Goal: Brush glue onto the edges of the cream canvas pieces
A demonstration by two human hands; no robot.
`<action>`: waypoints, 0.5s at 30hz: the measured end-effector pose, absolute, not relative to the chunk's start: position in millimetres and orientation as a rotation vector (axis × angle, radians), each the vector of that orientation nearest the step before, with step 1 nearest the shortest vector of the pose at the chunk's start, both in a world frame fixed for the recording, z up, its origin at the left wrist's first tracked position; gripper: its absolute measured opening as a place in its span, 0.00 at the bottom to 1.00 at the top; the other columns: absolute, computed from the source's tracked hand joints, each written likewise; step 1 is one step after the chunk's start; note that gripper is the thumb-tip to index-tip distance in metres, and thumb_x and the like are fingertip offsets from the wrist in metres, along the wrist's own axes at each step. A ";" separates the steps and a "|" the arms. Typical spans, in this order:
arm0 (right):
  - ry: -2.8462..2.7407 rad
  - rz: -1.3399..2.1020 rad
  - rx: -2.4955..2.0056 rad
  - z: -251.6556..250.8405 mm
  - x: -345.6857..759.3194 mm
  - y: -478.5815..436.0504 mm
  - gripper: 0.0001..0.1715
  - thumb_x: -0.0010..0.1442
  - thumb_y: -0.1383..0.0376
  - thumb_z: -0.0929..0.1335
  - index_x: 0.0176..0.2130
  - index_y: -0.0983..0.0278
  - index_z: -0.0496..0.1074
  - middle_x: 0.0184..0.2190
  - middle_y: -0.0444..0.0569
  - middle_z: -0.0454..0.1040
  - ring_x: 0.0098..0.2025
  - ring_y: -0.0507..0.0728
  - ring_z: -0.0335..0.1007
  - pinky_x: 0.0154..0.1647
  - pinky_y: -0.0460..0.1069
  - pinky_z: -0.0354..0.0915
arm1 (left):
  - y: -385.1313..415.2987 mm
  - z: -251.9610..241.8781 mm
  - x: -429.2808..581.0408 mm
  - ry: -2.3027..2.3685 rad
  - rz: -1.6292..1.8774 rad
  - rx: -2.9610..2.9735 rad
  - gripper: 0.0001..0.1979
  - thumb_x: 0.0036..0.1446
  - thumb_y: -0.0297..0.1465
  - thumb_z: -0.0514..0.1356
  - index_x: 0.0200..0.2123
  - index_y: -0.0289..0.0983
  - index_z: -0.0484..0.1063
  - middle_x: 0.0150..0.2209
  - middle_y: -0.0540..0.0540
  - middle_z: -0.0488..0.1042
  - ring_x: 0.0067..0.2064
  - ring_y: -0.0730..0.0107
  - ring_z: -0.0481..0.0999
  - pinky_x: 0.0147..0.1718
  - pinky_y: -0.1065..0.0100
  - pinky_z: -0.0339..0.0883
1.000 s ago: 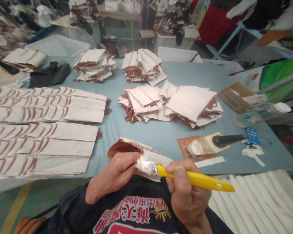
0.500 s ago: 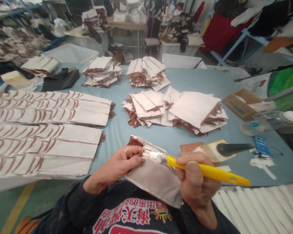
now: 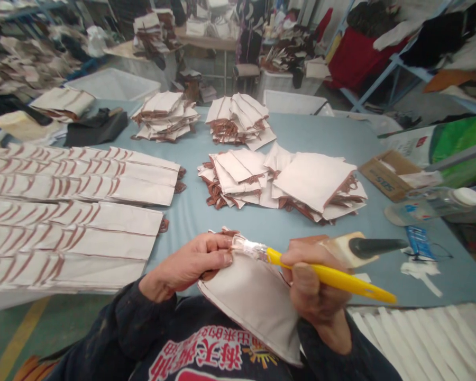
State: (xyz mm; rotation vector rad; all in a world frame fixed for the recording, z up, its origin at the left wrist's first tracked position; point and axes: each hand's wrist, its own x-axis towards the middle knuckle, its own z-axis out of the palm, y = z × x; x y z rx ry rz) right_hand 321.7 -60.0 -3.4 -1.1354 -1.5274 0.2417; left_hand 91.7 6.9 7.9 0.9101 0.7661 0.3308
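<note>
In my right hand [image 3: 317, 283] is a yellow-handled paintbrush [image 3: 337, 280], its bristle end pointing left and wrapped in something shiny. The bristles meet the upper edge of a light grey fabric piece [image 3: 249, 296] with brown trim. My left hand [image 3: 200, 262] pinches that piece near its upper left corner, right beside the brush tip. The lower part of the piece hangs against my shirt front. Just beyond my right hand lies a pale, stained container [image 3: 343, 248] with a black handle [image 3: 376, 246] sticking out; what it holds is hidden.
Overlapping rows of similar pieces [image 3: 115, 222] cover the table's left side. Stacks with brown loops [image 3: 317, 180] stand ahead. To the right are a small cardboard box [image 3: 388, 174], a clear jar [image 3: 424, 203] and a blue packet [image 3: 420, 243]. White strips [image 3: 424, 338] lie at the lower right.
The fabric piece has turned, its lower end swinging down toward me. The brush tip has shifted slightly left and up along the edge, and my left hand still pinches the piece.
</note>
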 end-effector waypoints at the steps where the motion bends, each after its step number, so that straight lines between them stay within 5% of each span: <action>1: -1.524 0.236 -1.123 -2.4 321.6 -57.6 0.15 0.75 0.56 0.65 0.37 0.58 0.74 0.19 0.37 0.66 0.18 0.52 0.64 0.25 0.49 0.67 | 8.1 8.0 91.8 0.769 0.333 0.914 0.25 0.51 0.50 0.74 0.34 0.32 0.77 0.21 0.57 0.61 0.21 0.83 0.50 0.18 0.75 0.41; 11: -1.462 0.238 -1.075 -4.7 313.3 -50.4 0.14 0.77 0.57 0.64 0.41 0.59 0.74 0.21 0.38 0.71 0.19 0.51 0.67 0.25 0.47 0.68 | 18.0 4.1 95.1 0.742 0.341 0.929 0.24 0.52 0.49 0.74 0.32 0.32 0.77 0.20 0.57 0.61 0.20 0.83 0.50 0.16 0.75 0.40; 15: -1.452 0.040 -1.197 -9.1 306.6 -44.4 0.10 0.76 0.62 0.63 0.48 0.60 0.74 0.30 0.44 0.79 0.28 0.53 0.78 0.32 0.48 0.74 | 18.8 4.8 97.2 0.751 0.348 0.922 0.24 0.52 0.48 0.75 0.33 0.31 0.78 0.22 0.55 0.63 0.21 0.83 0.51 0.18 0.75 0.41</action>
